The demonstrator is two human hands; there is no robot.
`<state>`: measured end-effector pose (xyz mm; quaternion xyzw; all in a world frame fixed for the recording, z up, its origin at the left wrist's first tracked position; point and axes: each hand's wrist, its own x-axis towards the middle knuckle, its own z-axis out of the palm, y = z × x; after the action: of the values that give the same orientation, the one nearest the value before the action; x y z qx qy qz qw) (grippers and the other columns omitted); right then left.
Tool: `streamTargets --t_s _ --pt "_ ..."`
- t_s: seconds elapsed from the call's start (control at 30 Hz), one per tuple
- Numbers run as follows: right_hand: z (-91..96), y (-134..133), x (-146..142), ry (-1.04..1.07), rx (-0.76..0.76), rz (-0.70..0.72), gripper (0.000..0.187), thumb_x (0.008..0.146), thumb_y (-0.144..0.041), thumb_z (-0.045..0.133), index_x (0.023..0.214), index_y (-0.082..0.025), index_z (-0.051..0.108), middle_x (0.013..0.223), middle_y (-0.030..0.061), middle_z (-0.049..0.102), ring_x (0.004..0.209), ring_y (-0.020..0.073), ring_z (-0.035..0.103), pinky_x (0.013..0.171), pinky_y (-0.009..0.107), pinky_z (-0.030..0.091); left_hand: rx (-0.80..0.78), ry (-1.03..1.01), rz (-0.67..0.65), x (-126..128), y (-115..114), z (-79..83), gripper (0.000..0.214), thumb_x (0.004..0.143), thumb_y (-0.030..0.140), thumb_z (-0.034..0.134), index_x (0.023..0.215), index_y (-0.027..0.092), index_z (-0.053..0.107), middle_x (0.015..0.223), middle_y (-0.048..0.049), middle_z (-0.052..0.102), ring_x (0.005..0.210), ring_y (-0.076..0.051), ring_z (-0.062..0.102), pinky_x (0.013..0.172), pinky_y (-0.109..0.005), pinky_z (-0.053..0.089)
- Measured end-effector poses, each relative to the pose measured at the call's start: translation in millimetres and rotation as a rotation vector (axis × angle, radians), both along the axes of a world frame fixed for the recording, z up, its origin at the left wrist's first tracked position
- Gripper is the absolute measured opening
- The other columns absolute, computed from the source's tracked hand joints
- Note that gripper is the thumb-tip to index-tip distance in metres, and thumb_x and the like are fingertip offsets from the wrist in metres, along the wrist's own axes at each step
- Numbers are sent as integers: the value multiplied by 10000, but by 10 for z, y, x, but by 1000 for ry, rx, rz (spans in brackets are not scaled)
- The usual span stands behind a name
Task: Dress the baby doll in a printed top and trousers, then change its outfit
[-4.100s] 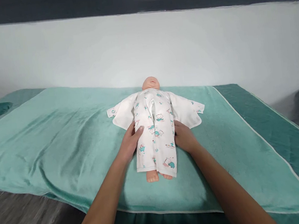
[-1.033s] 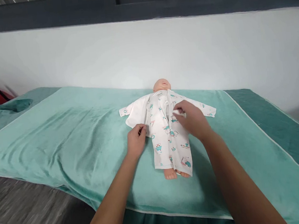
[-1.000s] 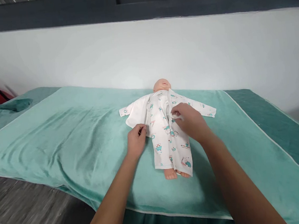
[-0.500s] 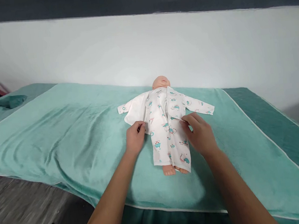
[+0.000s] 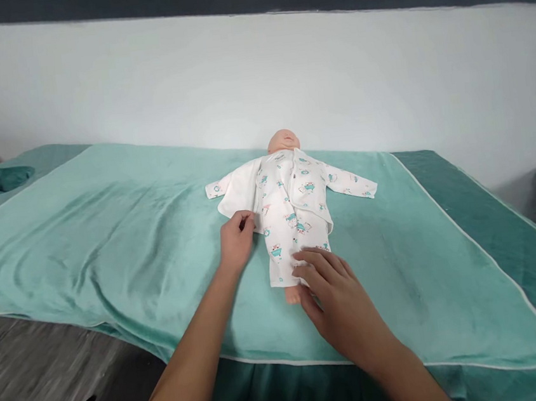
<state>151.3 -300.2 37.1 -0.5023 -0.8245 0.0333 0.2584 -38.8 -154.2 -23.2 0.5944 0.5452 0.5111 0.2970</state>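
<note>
Now the right hand (image 5: 339,301) has been lowered onto the doll's (image 5: 283,141) trouser legs (image 5: 281,250), fingers flat, nothing gripped; the jacket flap (image 5: 238,194) is kept pinched by the left hand (image 5: 235,241).

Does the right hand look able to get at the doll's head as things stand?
Probably yes. The right hand rests on the trouser legs; the head lies bare at the far end, nothing over it, and the left hand pinches the shirt flap off to one side.

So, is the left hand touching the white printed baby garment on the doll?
Touching. The head view shows the left hand pinching the open flap's lower edge of the white printed baby garment.
</note>
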Motion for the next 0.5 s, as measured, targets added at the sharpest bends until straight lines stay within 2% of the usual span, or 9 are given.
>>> streamTargets --t_s 0.1,0.2,0.33,0.5 --pt "-28 -100 3 -61 -2 -13 363 879 -19 503 1175 -212 583 1362 61 621 1342 266 475 1067 460 404 -2 -2 -6 -9 0 -11 223 882 346 517 879 187 674 746 2 660 710 -147 585 705 -264 437" --pt "-107 -129 12 -105 13 -45 447 853 6 519 1234 -221 575 1371 52 624 1300 275 498 1002 447 420 18 11 -9 -14 5 -22 228 888 348 514 889 186 674 746 4 657 709 -149 582 706 -268 431" --pt "-250 -78 -48 -92 77 -161 304 877 -66 609 1143 -213 602 1245 63 684 1130 282 554 870 424 417 21 22 -47 -9 -87 9 216 893 352 536 858 183 664 717 15 629 675 -140 545 682 -269 410" --pt "-346 14 -119 -27 109 -216 120 887 -115 651 945 -215 619 1063 40 706 1002 257 547 815 403 380 -22 46 -247 -45 -528 50 210 921 336 553 787 183 604 736 14 583 683 -131 502 662 -269 387"
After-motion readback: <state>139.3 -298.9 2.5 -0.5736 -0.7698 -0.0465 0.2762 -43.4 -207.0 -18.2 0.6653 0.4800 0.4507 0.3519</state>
